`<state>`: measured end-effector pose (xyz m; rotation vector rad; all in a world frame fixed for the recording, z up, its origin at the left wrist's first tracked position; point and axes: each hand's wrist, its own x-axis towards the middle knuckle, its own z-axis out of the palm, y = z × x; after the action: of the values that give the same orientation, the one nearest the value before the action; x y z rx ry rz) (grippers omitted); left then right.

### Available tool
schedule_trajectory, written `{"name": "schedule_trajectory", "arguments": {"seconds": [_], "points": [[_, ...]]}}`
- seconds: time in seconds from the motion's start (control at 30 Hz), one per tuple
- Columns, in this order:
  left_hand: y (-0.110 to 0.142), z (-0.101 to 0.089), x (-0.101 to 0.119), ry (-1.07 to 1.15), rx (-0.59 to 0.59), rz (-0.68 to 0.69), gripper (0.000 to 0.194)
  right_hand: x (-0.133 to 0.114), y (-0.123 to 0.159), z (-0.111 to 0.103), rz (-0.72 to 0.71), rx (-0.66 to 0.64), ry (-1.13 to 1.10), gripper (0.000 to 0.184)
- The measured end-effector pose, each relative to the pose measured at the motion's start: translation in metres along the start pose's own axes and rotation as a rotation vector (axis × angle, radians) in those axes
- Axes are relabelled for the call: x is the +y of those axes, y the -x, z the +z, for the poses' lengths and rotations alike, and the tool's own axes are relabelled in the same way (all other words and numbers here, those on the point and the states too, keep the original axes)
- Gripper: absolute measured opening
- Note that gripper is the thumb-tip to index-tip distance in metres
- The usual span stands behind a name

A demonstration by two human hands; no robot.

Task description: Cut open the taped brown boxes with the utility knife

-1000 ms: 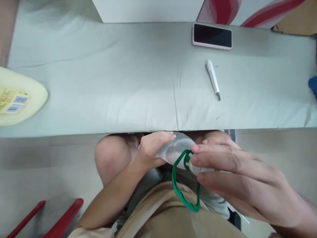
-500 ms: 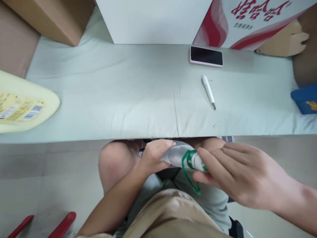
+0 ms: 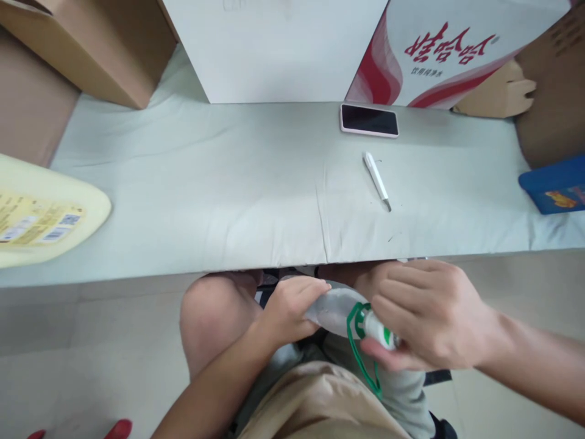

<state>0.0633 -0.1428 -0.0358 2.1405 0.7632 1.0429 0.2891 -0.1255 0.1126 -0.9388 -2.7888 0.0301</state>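
A clear plastic bottle (image 3: 336, 310) lies sideways over my lap, just below the table's front edge. My left hand (image 3: 290, 310) is wrapped round its body. My right hand (image 3: 425, 314) is closed round the bottle's neck end, where a white cap (image 3: 377, 329) with a green mark shows between the fingers. A green plastic carry loop (image 3: 363, 353) hangs from the neck and dangles down over my shorts.
On the pale green cloth-covered table (image 3: 228, 189) lie a phone (image 3: 369, 119) and a white pen (image 3: 376, 180) at the right. A yellow jug (image 3: 41, 213) lies at the left edge, a blue object (image 3: 551, 192) at the right. Cardboard boxes (image 3: 91, 49) stand behind.
My right hand has curled from outstretched fingers into a grip round the bottle's neck and cap. The view has tilted up, showing more of the boxes behind the table.
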Motion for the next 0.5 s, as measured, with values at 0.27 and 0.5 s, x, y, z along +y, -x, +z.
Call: {"name": "schedule_trajectory", "arguments": {"seconds": [0.27,0.5], "points": [[-0.007,-0.003,0.010,-0.016,-0.058,0.039,0.039,-0.005,0.007,-0.007,-0.089,0.079,0.075,0.052],[-0.013,-0.001,0.028,-0.063,0.014,-0.041,0.034,-0.020,0.004,-0.018,0.209,0.043,0.061,0.038]]}}
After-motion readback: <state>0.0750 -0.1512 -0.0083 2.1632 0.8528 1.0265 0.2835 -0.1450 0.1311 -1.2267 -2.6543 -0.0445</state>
